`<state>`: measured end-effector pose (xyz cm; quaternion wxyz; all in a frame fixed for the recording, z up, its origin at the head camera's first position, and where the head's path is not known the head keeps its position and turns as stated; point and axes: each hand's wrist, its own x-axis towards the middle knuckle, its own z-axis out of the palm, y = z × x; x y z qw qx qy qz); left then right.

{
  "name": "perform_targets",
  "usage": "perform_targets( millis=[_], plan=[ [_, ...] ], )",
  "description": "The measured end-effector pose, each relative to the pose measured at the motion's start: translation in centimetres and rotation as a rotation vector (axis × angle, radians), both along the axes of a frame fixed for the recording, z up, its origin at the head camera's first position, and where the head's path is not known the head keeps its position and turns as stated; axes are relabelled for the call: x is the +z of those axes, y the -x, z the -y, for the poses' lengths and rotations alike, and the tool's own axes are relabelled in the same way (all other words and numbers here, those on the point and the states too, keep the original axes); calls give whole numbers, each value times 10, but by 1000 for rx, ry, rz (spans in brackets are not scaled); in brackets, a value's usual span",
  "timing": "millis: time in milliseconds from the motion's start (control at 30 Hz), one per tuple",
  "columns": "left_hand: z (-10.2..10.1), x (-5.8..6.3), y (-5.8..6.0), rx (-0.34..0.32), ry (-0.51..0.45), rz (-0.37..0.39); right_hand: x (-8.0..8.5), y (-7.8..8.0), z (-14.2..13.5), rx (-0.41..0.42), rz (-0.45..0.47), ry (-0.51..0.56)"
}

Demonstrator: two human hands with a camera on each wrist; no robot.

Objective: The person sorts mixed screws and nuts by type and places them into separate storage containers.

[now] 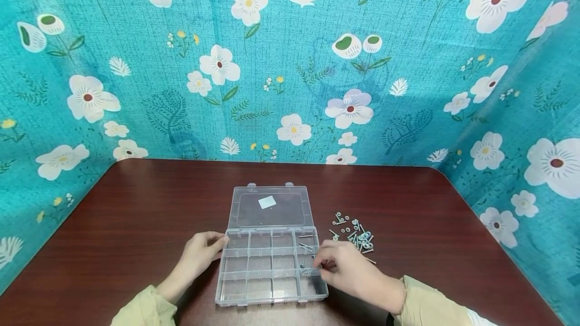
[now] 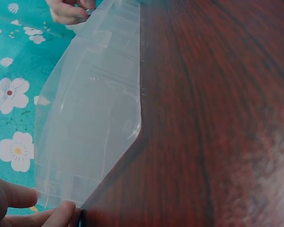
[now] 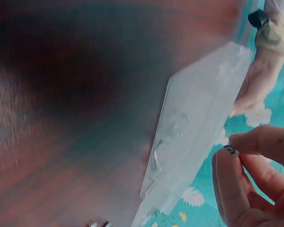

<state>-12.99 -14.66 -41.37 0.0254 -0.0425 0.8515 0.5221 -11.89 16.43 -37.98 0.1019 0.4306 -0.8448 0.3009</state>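
A clear plastic compartment box lies with its hinged lid open on the dark red-brown table. My left hand grips the box's left side near the hinge, thumb at the rim. Over the right-hand column, my right hand pinches a small metal fastener between thumb and fingertips; its exact kind I cannot tell. A few screws lie in the right-hand column's compartments, partly hidden by the right hand. Loose screws, nuts and washers are spread on the table beyond that hand.
The lid leans back behind the box and bears a white label. A blue floral cloth hangs behind and beside the table.
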Motion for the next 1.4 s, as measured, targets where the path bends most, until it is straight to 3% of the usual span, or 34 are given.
perform_targets(
  millis=[200, 333, 433, 633, 933, 1400],
  plan=[
    [-1, 0, 0, 16, -3, -6, 1, -7, 1, 34, 2, -102],
    [-1, 0, 0, 25, -4, -6, 7, 2, -6, 31, -1, -124],
    [-1, 0, 0, 23, -4, -3, 11, 12, -15, -19, 10, -140],
    [-1, 1, 1, 10, 8, -4, 9, 28, -36, -198, 54, -210],
    [0, 1, 0, 4, 5, 3, 0, 49, -64, -337, 72, -228],
    [0, -1, -1, 6, 3, 18, -14, 60, -83, -412, 146, -266]
  ],
)
